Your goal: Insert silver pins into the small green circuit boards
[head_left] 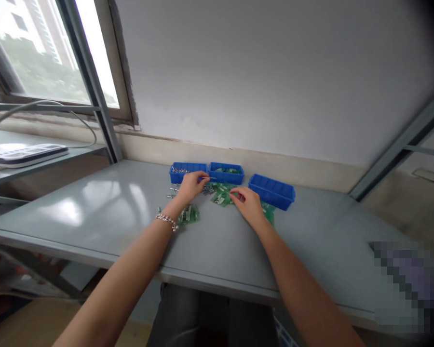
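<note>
My left hand (192, 187), with a beaded bracelet (167, 220) on its wrist, is closed in a pinch on a thin light rod (211, 178) in front of the blue bins. My right hand (249, 202) is closed too, thumb and fingertips together over the small green bags (222, 195); what they hold is too small to make out, though a speck of red shows there. Loose metal pieces (208, 189) lie between my hands. Another green bag (190, 214) with metal parts sits by my left wrist, and one more (268, 212) is partly behind my right hand.
At the back stand a blue bin with metal parts (177, 176), a blue bin with green bags (216, 177) and, further right, a third blue bin (275, 193). Shelf posts (104, 115) rise at the left. A pixelated object (412, 274) lies at the right.
</note>
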Motion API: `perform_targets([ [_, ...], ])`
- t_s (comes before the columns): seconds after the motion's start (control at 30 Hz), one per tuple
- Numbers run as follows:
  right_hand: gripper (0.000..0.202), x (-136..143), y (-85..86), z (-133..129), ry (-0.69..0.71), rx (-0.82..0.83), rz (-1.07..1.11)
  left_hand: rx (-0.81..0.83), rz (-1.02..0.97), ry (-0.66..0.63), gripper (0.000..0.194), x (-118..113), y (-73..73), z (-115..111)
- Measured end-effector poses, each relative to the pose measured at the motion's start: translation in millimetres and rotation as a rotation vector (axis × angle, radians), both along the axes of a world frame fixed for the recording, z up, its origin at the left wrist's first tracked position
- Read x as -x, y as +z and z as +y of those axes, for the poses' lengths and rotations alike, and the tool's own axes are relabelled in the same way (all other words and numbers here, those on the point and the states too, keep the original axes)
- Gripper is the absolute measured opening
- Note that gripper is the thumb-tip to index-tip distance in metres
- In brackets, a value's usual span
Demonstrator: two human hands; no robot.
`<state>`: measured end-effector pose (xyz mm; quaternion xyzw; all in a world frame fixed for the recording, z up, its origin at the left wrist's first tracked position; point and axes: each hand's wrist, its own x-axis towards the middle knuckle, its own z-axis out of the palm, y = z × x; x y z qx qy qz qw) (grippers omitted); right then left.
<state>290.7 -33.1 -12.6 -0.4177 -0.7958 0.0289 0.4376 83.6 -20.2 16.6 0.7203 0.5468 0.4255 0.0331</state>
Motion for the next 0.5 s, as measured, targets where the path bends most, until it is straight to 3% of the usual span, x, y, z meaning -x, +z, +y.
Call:
perform_targets([
  [0.2,0.013,0.2,0.4,-1.0,0.004,0.017,0.004,-0.010,-0.363,0.319,0.022,44.1,-2.1,14.4],
  [0.33,0.013,0.4,0.6,-2.2,0.002,0.025,0.000,-0.055,-0.662,0.336,0.027,62.0,-3.5,17.9],
  [0.5,0.015,0.3,-0.7,-1.1,0.003,0.038,-0.007,-0.122,-0.833,0.361,0.025,72.8,-1.6,19.1],
])
